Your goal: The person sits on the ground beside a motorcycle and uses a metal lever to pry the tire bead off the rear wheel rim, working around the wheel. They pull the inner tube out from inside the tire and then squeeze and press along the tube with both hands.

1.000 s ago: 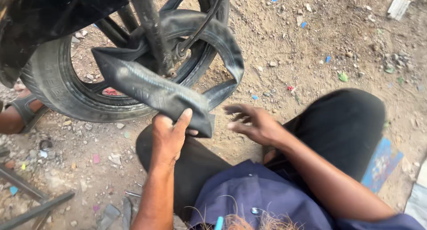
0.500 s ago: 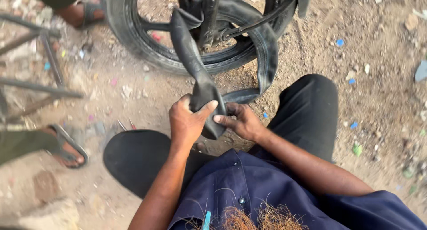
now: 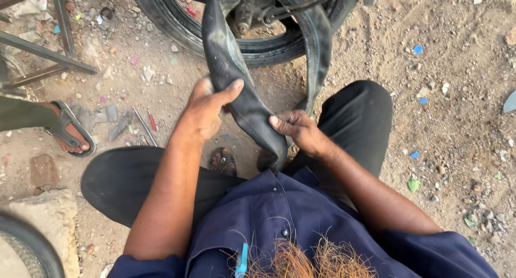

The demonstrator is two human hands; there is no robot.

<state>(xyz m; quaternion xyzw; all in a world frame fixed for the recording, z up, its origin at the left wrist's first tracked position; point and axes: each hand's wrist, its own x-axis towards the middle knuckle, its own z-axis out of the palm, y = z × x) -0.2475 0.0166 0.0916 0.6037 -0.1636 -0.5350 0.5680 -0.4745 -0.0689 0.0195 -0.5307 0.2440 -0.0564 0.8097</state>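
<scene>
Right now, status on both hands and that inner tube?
Left hand gripping black inner tube. Right hand pinching it lower down. Tube hangs off the wheel. Another person's sandalled foot off left, apart.

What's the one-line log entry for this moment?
left hand: grips tube | right hand: grips tube lower down | tube: slack, loops up to wheel | ground: dirt, littered
</scene>
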